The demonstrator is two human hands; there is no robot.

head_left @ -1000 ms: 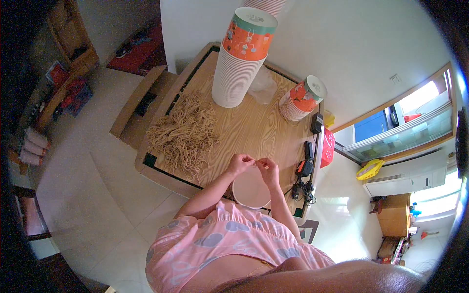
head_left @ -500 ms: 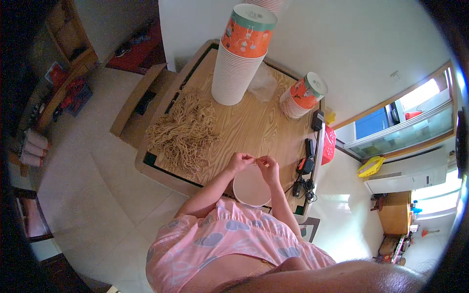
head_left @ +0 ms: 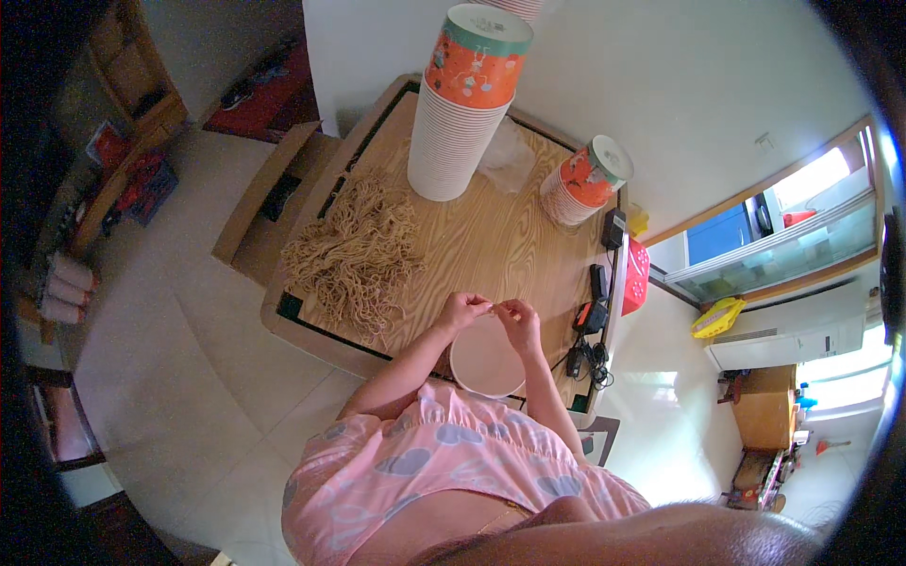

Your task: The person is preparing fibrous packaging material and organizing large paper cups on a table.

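1. Nearest the camera, a pink garment with pale grey shapes (head_left: 444, 472) was seen; the person's torso was cut off by the lower edge.
2. Two bare forearms were stretched forward over the near edge of the wooden table (head_left: 491, 241).
3. One white paper bowl (head_left: 487, 357) was stood at that near edge, its near rim partly hidden by the forearms.
4. The left hand (head_left: 464, 309) and the right hand (head_left: 518, 323) were held close together just above the bowl's far rim. The grip of each hand was pinched together on something thin between them; what it was could not be made out, being too small.
5. One loose heap of tan noodles (head_left: 354, 255) was spread on the table to the left of the hands.
6. At the table's right edge, dark devices with cables (head_left: 590, 325) were bunched; their number could not be counted.
7. Beside them a red basket (head_left: 634, 276) was partly hidden by the table edge.
8. Farther back, two stacks of paper bowls were counted: a tall stack (head_left: 462, 104) and a short leaning stack (head_left: 583, 181).
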